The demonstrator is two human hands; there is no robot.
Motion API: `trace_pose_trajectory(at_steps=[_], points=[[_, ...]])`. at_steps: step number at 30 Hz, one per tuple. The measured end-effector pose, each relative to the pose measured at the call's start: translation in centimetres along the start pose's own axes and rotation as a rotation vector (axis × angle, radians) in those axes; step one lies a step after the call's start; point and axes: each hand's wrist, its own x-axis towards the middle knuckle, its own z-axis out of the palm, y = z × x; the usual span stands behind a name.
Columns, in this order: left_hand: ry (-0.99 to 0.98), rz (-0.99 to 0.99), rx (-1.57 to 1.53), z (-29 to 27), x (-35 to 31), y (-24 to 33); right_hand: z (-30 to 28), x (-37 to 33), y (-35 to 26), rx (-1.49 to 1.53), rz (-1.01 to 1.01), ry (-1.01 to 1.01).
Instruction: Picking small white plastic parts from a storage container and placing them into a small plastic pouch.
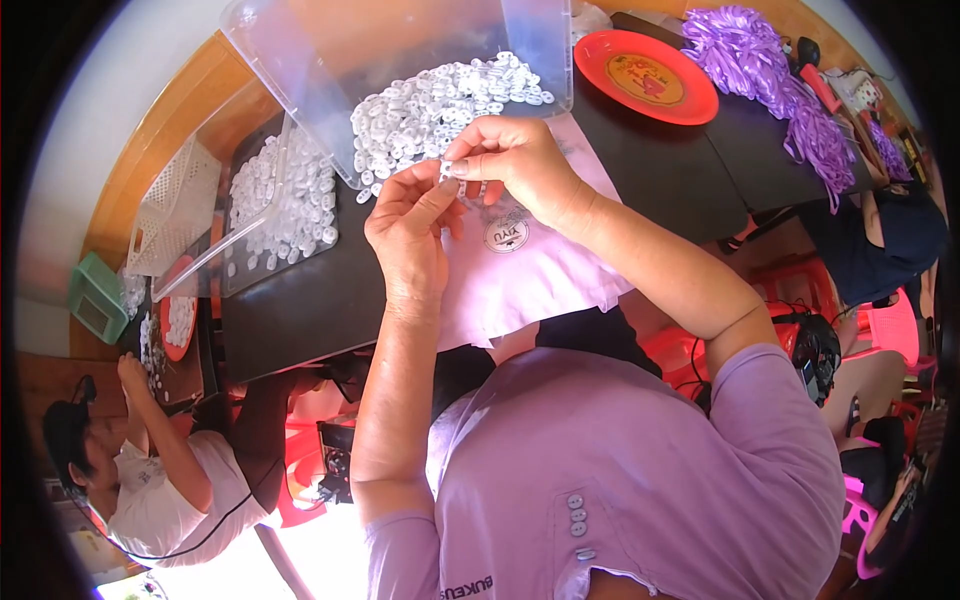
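Note:
Between the fingertips of both hands is a small white oval plastic piece with dark holes. My left hand pinches it from the left, thumb and fingers closed. From the right, my right hand grips the same piece with thumb and forefinger. The fingers partly cover it. Just beyond, a heap of similar white pieces spills inside a clear plastic bin lying tipped toward me. A pink cloth with a round printed mark is spread under my hands and hangs over the table edge.
Another pile of white pieces lies left on the dark table. A red plate and bundled purple ribbons are at the far right. White basket and green basket stand left. A person works there; others sit right.

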Motion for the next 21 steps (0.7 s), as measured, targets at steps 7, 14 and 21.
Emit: trace_pose_trajectory(at_steps=[7,14,21], points=[[-0.078,0.182,0.184,1.0,-0.8,0.2,-1.5,0.3,-0.3,0.118,0.085,-0.093],[-0.074,0.207,0.209,0.6,-0.9,-0.2,-1.7,0.0,-1.0,-0.045,0.184,-0.184],[-0.098,0.218,0.293,1.0,-1.1,-0.1,-2.2,-0.1,-0.9,-0.055,0.164,-0.259]])
